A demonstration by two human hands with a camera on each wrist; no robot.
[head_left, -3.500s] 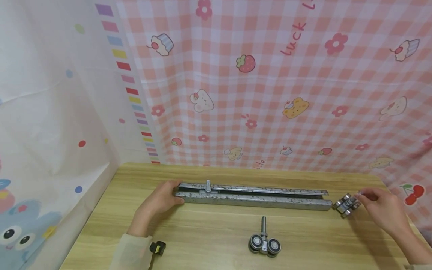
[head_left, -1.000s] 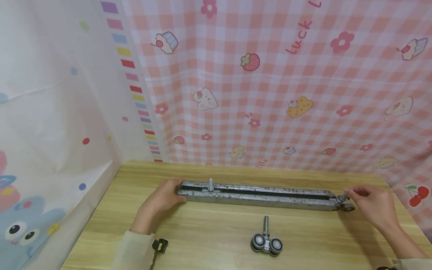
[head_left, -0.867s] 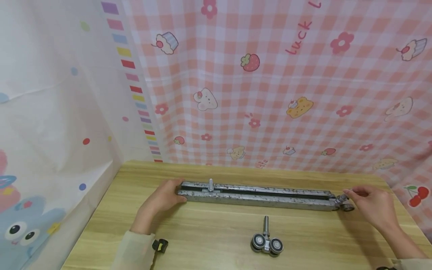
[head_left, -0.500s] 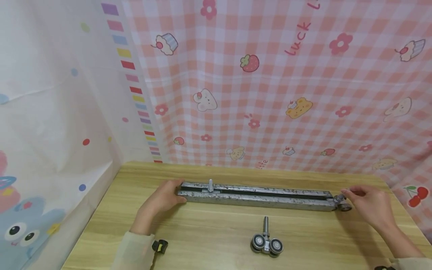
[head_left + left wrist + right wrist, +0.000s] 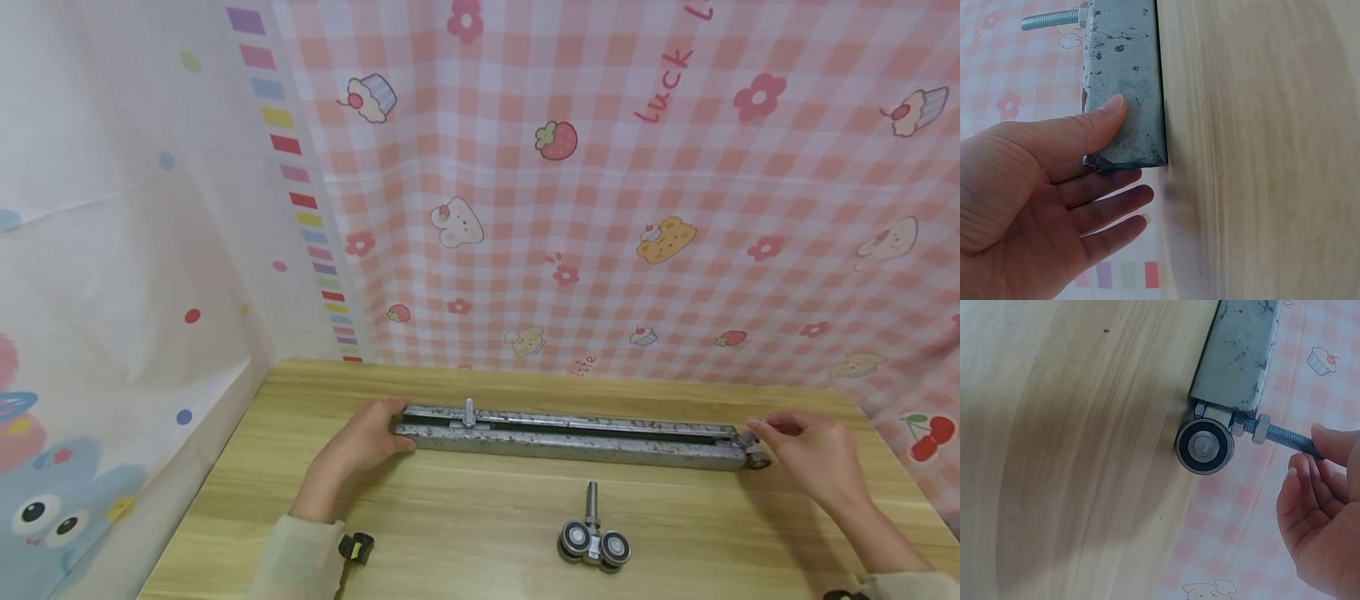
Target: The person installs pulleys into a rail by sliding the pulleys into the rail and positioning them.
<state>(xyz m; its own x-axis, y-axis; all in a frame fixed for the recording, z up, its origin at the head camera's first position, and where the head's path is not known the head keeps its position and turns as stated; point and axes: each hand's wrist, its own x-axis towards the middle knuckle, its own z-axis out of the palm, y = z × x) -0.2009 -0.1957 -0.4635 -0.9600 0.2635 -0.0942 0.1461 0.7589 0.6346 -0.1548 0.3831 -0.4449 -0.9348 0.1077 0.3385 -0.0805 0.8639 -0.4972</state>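
Note:
A slotted steel rail [image 5: 577, 451] lies lengthwise on the wooden table. My left hand [image 5: 363, 437] holds its left end, the thumb [image 5: 1094, 128] on the near side and the index finger mostly hidden behind. At the right end, my right hand [image 5: 813, 457] pinches the threaded bolt [image 5: 1288, 439] of a roller trolley [image 5: 1205, 446] between thumb and fingers. One wheel pair of this trolley stays outside the rail end; its front part is hidden inside. An upright bolt on a flat base [image 5: 468, 414] sits in the slot near the left end.
A second roller trolley [image 5: 594, 546] lies on the table [image 5: 465, 517] in front of the rail, bolt pointing away from me. Behind the table hangs a checked cloth [image 5: 510, 208], and a white printed cloth [image 5: 112, 250] hangs at the left.
My right hand has brought the trolley from beside the rail to its right end and moved it left, partly into the rail. My left hand keeps its hold.

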